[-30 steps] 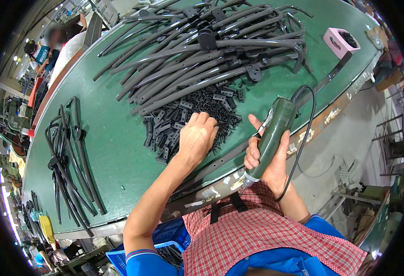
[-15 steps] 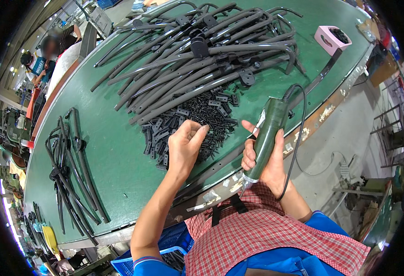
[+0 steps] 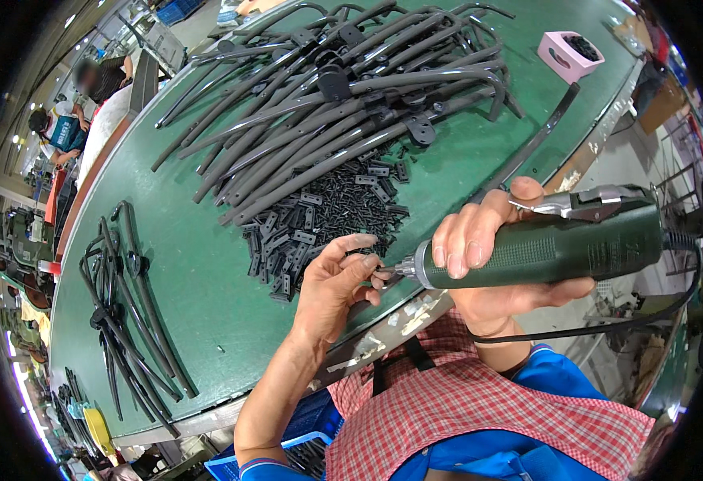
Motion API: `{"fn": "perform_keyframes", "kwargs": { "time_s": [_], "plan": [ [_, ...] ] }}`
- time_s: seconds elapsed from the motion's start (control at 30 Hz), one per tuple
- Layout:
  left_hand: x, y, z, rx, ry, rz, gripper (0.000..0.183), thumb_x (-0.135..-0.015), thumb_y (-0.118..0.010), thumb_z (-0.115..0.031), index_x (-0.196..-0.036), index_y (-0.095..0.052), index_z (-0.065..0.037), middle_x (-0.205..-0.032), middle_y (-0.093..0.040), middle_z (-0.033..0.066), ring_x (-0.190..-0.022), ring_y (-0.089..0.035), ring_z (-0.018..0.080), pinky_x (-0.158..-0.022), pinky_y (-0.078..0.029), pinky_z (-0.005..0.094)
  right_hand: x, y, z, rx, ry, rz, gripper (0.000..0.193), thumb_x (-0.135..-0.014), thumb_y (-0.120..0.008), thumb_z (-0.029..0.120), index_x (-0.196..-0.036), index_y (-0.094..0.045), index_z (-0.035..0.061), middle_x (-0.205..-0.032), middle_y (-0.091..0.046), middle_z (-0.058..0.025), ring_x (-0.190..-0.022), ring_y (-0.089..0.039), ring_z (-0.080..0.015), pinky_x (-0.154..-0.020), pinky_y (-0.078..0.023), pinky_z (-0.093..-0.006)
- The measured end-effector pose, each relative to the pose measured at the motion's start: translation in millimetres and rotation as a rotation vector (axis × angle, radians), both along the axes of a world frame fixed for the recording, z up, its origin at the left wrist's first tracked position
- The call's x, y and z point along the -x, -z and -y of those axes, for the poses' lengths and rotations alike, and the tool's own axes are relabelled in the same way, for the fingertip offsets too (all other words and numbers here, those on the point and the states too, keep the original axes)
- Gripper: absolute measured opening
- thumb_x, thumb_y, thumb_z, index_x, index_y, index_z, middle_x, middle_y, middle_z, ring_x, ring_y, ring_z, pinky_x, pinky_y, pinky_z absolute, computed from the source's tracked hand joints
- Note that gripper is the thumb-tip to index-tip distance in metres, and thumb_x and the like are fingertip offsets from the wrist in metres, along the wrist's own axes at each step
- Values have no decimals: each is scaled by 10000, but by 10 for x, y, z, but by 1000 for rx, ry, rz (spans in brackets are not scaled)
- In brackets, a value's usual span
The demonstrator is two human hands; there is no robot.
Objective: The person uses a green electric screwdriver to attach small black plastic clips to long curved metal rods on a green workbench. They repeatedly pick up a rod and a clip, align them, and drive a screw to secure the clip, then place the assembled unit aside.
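Note:
My right hand (image 3: 470, 237) is wrapped round a dark green electric screwdriver (image 3: 551, 252), held level with its bit toward the left. A metal lever lies along the tool's upper side, and a black cord leaves its back end. The fingers of my left hand (image 3: 331, 293) are pinched at the bit's tip; whatever small thing they hold is hidden. Behind that hand lie a heap of small black screws (image 3: 359, 204) and several black rectangular plastic pieces (image 3: 291, 256). Beneath the tool, a dark metal tube (image 3: 519, 156) lies along the table's near edge.
Bent dark tubes with black joints (image 3: 335, 112) are piled across the far side of the green table (image 3: 207, 321). A smaller tube bundle (image 3: 119, 309) lies at left. At far right stands a pink box (image 3: 564, 60) of black parts. A blue crate (image 3: 307, 425) is below the edge.
My right hand has swung the screwdriver from steeply tilted to level, its bit now at my left fingers. My left hand has moved slightly right and down from the heap.

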State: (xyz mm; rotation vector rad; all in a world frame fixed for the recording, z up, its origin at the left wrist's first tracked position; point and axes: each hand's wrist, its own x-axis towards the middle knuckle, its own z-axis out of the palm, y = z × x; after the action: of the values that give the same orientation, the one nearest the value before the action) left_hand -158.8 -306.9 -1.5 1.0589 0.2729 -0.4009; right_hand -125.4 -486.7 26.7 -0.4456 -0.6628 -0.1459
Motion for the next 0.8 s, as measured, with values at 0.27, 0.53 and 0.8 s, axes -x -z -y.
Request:
{"fn": "perform_keyframes", "kwargs": {
  "time_s": [0.27, 0.53, 0.8],
  "plan": [
    [-5, 64, -52, 69, 90, 45, 211, -922, -596, -122, -1111, -591, -28, -791, -634, 55, -687, -591, 105, -588, -489, 232, 7, -6, 33, 43, -11, 100, 1015, -697, -629, 729, -1399, -348, 52, -829, -591, -137, -721, -563, -252, -665, -446, -376],
    [50, 120, -11, 104, 106, 134, 244, -968, -504, -182, -1095, -561, 18, -655, -563, 78, -571, -524, 146, -521, -413, 256, 26, 24, -42, -130, 188, -188, 985, -730, -439, 833, -1368, -372, 86, -739, -490, -62, -629, -511, -207, -604, -429, -367],
    [37, 198, 47, 151, 112, 192, 247, -967, -507, -171, -1116, -557, 19, -676, -537, 63, -583, -523, 140, -521, -409, 251, 65, 79, -23, -122, 117, -182, 972, -736, -455, 820, -1377, -376, 94, -754, -512, -72, -640, -513, -216, -611, -429, -371]
  ]
}}
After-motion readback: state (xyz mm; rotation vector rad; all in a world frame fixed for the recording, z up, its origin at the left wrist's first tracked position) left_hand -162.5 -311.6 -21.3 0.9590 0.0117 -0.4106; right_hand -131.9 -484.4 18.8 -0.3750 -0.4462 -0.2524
